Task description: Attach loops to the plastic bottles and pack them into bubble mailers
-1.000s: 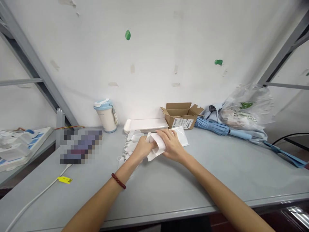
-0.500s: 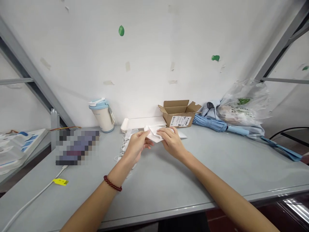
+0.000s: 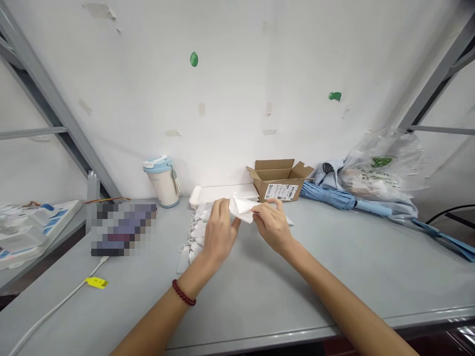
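Above the grey table (image 3: pixel 334 257), both hands hold a small white folded piece of paper (image 3: pixel 243 207), which looks like a pouch or small envelope. My left hand (image 3: pixel 218 235) is closed on its left side, with the thumb below and the fingers upright behind. At the right edge, my right hand (image 3: pixel 275 227) pinches the paper between thumb and fingers. Whether anything lies inside the folds cannot be seen. Several white tags with string loops (image 3: pixel 198 230) lie in a column beside my left hand. Part of another flat white piece (image 3: pixel 290 222) shows behind my right hand.
Along the wall stand a cream cup with a blue lid (image 3: pixel 163 183), a long white box (image 3: pixel 222 192) and an open cardboard box (image 3: pixel 278 183). A blue umbrella (image 3: pixel 330 194) and a plastic bag (image 3: pixel 382 168) lie right. Left are a pixelated device (image 3: pixel 124 230) and cable (image 3: pixel 59 306).
My left hand has turned more upright around the paper, and the paper is tilted up and looks more spread. My right hand still pinches its right side. The whole view has shifted slightly.
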`<state>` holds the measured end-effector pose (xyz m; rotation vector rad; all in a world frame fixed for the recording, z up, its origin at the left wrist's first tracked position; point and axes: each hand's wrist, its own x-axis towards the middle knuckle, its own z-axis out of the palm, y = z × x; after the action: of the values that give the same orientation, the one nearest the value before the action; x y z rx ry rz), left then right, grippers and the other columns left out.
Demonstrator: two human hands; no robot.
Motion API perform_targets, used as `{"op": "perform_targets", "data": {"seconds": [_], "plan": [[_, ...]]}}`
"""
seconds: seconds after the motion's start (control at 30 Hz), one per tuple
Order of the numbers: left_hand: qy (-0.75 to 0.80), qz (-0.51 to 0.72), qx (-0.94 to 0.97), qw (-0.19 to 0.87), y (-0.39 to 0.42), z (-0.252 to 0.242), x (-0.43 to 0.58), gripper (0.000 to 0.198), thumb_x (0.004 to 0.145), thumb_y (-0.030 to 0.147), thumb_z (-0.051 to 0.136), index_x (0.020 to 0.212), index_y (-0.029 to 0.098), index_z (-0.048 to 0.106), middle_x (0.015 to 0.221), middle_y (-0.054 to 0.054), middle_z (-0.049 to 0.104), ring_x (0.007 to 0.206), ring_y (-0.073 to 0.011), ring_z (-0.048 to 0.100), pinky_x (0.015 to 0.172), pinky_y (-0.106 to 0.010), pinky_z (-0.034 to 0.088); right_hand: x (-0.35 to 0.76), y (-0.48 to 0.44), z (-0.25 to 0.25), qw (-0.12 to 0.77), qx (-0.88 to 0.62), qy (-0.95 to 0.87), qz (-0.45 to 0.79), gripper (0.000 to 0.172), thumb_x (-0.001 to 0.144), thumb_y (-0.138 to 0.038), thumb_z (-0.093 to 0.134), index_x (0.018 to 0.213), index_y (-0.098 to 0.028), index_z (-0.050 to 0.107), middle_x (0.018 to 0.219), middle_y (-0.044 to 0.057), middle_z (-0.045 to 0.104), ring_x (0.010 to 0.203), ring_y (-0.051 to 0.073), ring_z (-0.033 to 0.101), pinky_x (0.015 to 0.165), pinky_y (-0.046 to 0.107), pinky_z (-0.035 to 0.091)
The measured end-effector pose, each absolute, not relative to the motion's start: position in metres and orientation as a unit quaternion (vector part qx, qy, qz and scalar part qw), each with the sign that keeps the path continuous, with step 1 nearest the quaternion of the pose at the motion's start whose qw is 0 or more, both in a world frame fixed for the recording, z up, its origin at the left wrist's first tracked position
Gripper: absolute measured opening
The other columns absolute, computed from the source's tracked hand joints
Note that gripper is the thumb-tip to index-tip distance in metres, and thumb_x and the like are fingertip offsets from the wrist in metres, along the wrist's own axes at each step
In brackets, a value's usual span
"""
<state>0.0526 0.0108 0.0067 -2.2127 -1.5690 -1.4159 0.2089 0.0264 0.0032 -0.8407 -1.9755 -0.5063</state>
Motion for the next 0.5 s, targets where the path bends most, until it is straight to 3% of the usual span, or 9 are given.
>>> {"op": "perform_targets", "data": {"seconds": [0.1,0.2,0.27,0.5], "plan": [[-0.490,-0.484,-0.719,0.092,0.011,0.004,0.054,0.025,0.083,0.017,0.055,0.107,0.014,0.050,0.107,-0.014,0.059,0.099,-0.0249,0.058,0.072,-0.033,0.049,0.210,0.025,0.006,0.458,-0.327,-0.793,-0.233,0.021,0.091,-0.009,0.039,0.085,-0.021,0.056,0.071,-0.001,0.066,0.069,0.013,0.059,0.086,0.035,0.032],[-0.494,-0.456,-0.730,0.118,0.010,0.004,0.053,0.005,0.086,0.019,0.052,0.087,0.016,0.055,0.085,-0.007,0.064,0.080,-0.0203,0.061,0.065,-0.030,0.047,0.213,0.025,0.008,0.453,-0.339,-0.778,-0.274,0.022,0.090,-0.007,0.041,0.084,-0.021,0.057,0.075,0.001,0.068,0.074,0.014,0.060,0.087,0.035,0.032],[-0.473,-0.463,-0.739,0.126,0.010,0.005,0.054,0.008,0.088,0.019,0.049,0.083,0.018,0.055,0.078,-0.005,0.064,0.074,-0.0180,0.060,0.064,-0.028,0.047,0.215,0.026,0.009,0.445,-0.353,-0.770,-0.290,0.025,0.089,-0.006,0.041,0.086,-0.022,0.059,0.079,0.001,0.068,0.078,0.015,0.060,0.087,0.036,0.031],[-0.371,-0.507,-0.768,0.125,0.009,0.007,0.062,0.026,0.086,0.011,0.046,0.111,0.017,0.051,0.114,-0.013,0.057,0.108,-0.0232,0.055,0.084,-0.039,0.051,0.219,0.024,0.016,0.453,-0.345,-0.770,-0.287,0.029,0.085,-0.003,0.043,0.091,-0.025,0.061,0.085,0.002,0.064,0.080,0.015,0.055,0.082,0.035,0.031]]}}
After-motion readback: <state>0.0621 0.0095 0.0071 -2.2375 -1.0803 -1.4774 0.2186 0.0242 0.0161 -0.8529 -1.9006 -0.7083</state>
